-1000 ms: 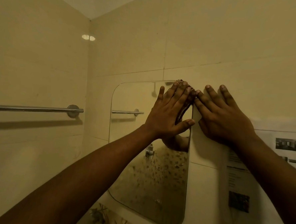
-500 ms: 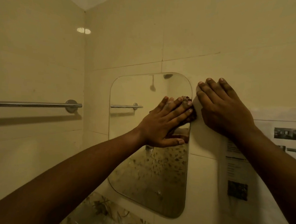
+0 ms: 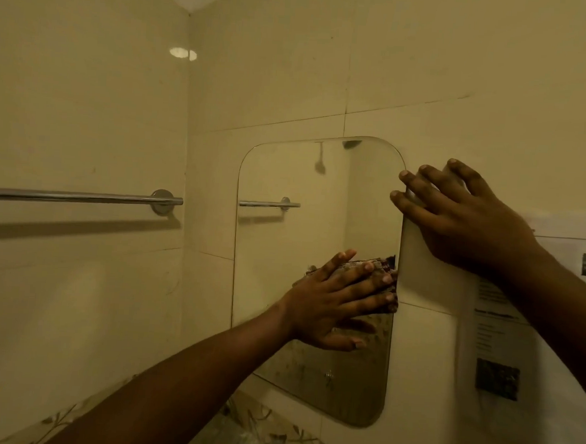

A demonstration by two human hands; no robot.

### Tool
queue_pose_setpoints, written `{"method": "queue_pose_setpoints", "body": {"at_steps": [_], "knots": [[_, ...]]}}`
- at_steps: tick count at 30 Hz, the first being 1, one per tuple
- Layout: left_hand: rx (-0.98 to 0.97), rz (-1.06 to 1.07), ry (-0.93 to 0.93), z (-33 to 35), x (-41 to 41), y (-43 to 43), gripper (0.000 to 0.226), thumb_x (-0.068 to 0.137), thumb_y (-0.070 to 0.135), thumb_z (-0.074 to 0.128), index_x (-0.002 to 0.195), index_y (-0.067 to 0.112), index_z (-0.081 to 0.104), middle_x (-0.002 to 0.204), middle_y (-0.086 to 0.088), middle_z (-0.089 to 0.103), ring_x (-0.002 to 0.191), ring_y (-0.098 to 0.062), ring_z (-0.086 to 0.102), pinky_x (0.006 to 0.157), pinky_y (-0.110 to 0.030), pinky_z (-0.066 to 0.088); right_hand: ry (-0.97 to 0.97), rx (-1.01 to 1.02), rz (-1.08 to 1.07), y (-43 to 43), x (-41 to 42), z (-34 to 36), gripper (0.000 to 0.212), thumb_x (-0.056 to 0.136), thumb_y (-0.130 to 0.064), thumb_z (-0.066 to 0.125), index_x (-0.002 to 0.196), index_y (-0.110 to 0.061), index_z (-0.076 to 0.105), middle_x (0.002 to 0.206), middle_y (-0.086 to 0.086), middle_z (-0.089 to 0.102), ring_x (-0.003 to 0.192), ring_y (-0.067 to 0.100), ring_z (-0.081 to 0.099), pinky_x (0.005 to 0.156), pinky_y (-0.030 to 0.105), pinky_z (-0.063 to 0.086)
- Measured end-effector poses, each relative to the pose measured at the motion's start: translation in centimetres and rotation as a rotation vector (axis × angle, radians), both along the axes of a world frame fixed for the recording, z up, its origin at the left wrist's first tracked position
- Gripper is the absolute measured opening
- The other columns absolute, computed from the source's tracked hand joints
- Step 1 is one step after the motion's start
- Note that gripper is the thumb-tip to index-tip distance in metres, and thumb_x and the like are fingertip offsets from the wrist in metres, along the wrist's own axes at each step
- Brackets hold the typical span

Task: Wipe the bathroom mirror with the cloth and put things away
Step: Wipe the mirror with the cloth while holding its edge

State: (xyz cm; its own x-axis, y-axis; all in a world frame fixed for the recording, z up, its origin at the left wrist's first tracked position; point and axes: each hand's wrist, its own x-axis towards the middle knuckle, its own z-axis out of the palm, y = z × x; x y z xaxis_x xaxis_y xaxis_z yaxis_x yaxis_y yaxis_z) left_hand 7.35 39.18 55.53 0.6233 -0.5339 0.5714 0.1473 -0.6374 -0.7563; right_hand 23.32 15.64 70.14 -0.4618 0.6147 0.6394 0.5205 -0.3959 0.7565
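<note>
Beige tiled walls meet in a corner at upper left of frame; a towel rail (image 3: 73,196) crosses the left wall. Mirror (image 3: 274,272), rounded corners, hangs at centre. Left hand (image 3: 335,300) lies flat on the glass, fingers straight and close together, pressing the cloth (image 3: 376,263) against the mirror's right edge at about mid-height. Only a dark crumpled strip of cloth shows above the fingers. Right hand (image 3: 456,218) braces on the wall just beside the mirror's upper right corner, fingers spread and slightly bent, holding nothing; its fingertips reach the mirror's edge. A printed notice (image 3: 497,337) sits at right of frame. Lower glass looks speckled; cannot tell whether marks or reflection. Judgement: wiping under way, lower part likely not yet done. To do it well: even palm pressure, overlapping passes, working down the right edge to the bottom corner. Cloth should cover all the fingertips so bare skin does not smear the glass, and the bracing hand is best kept on tile.
</note>
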Motion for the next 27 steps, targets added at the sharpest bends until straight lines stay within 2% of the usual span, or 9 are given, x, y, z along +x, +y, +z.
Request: {"method": "queue_pose_setpoints", "body": {"at_steps": [4, 6, 10, 12, 16, 19, 21, 24, 27], "knots": [[0.006, -0.003, 0.043, 1.6, -0.1, 0.4, 0.085, 0.101, 0.068, 0.044, 0.168, 0.022, 0.019, 0.178, -0.009, 0.016, 0.166, -0.032, 0.013, 0.131, -0.063, 0.004, -0.025, -0.013, 0.003, 0.2, 0.1, -0.1, 0.053, 0.103, -0.019, 0.034, 0.149, -0.002, 0.054, 0.156, 0.031, 0.047, 0.140, 0.053, 0.050, 0.116, 0.066, 0.037], [-0.039, 0.026, 0.000, 2.7, -0.1, 0.1, 0.084, 0.103, 0.067, 0.040, 0.168, 0.022, 0.015, 0.179, -0.009, 0.008, 0.166, -0.033, 0.006, 0.132, -0.061, 0.000, -0.026, -0.011, 0.019, 0.2, 0.2, -0.1, 0.052, 0.103, -0.018, 0.035, 0.149, -0.001, 0.054, 0.155, 0.032, 0.048, 0.140, 0.053, 0.050, 0.116, 0.066, 0.037], [-0.346, 0.088, -0.296, 6.4, 0.5, -1.0, 0.082, 0.105, 0.060, 0.037, 0.170, 0.024, 0.001, 0.179, -0.007, -0.005, 0.167, -0.029, -0.006, 0.131, -0.057, -0.013, 0.003, -0.020, 0.034, 0.1, 0.3, 0.0, 0.055, 0.101, -0.020, 0.035, 0.151, -0.002, 0.052, 0.154, 0.036, 0.046, 0.140, 0.054, 0.049, 0.116, 0.066, 0.035], [-0.476, 0.108, -0.419, 8.1, 1.0, -1.2, 0.084, 0.105, 0.061, 0.039, 0.171, 0.024, 0.004, 0.180, -0.004, -0.005, 0.167, -0.025, -0.008, 0.131, -0.058, -0.013, 0.005, -0.025, 0.030, 0.1, 0.1, 0.0, 0.056, 0.100, -0.019, 0.033, 0.150, -0.003, 0.053, 0.152, 0.037, 0.047, 0.140, 0.055, 0.049, 0.116, 0.066, 0.035], [-0.629, 0.109, -0.560, 9.8, 1.5, -0.3, 0.082, 0.106, 0.069, 0.024, 0.171, 0.023, 0.006, 0.180, -0.001, -0.006, 0.167, -0.023, -0.010, 0.130, -0.060, -0.014, -0.002, -0.022, 0.032, 0.1, 0.2, 0.0, 0.054, 0.099, -0.018, 0.040, 0.150, -0.003, 0.053, 0.151, 0.037, 0.049, 0.140, 0.054, 0.050, 0.115, 0.065, 0.037], [-0.778, 0.203, -0.752, 11.0, 1.4, 0.8, 0.092, 0.102, 0.074, 0.034, 0.171, 0.020, 0.009, 0.180, -0.003, -0.003, 0.167, -0.026, -0.007, 0.129, -0.066, -0.011, -0.005, -0.017, 0.047, 0.1, 0.3, 0.1, 0.054, 0.099, -0.017, 0.045, 0.150, -0.004, 0.053, 0.151, 0.036, 0.049, 0.139, 0.054, 0.051, 0.115, 0.065, 0.038], [-0.971, 0.187, -0.837, 12.1, 0.6, 1.6, 0.090, 0.101, 0.077, 0.017, 0.171, 0.021, 0.011, 0.180, -0.002, 0.001, 0.167, -0.024, -0.005, 0.128, -0.067, -0.011, -0.013, -0.007, 0.066, 0.1, 0.4, 0.1, 0.053, 0.099, -0.017, 0.045, 0.150, -0.004, 0.054, 0.150, 0.036, 0.051, 0.138, 0.053, 0.052, 0.114, 0.064, 0.039], [-1.295, 0.117, -0.971, 13.0, -0.4, 2.8, 0.074, 0.109, 0.065, 0.019, 0.171, 0.025, 0.013, 0.180, 0.003, 0.007, 0.166, -0.016, -0.007, 0.128, -0.066, -0.011, -0.029, 0.006, 0.086, 0.3, 0.6, 0.0, 0.052, 0.100, -0.016, 0.047, 0.150, -0.004, 0.054, 0.148, 0.036, 0.053, 0.137, 0.053, 0.054, 0.113, 0.063, 0.040], [-1.423, 0.079, -1.069, 12.6, -0.5, 2.9, 0.072, 0.109, 0.063, 0.016, 0.170, 0.025, 0.017, 0.179, 0.004, 0.010, 0.166, -0.015, -0.006, 0.128, -0.061, -0.015, -0.034, 0.008, 0.099, 0.4, 0.8, 0.0, 0.051, 0.102, -0.016, 0.042, 0.150, -0.003, 0.054, 0.147, 0.036, 0.053, 0.136, 0.054, 0.054, 0.113, 0.063, 0.040]]}}
